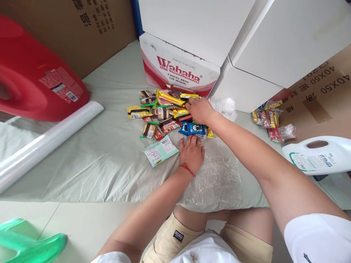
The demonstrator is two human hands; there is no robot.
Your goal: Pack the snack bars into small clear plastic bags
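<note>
Snack packets (164,111) under the right hand's (201,109) bent fingers look light and slippery; pinch an edge. Can't tell if they hold one. The left hand's (192,153) fingers lie flat and open on clear plastic (219,177).

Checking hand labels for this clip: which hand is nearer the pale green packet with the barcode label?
Left. The left hand lies flat just right of the pale green packet; the right hand is farther back, in the snack pile.

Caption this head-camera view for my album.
Right hand reaches into wrapped snacks; left hand rests flat on clear plastic.
</note>
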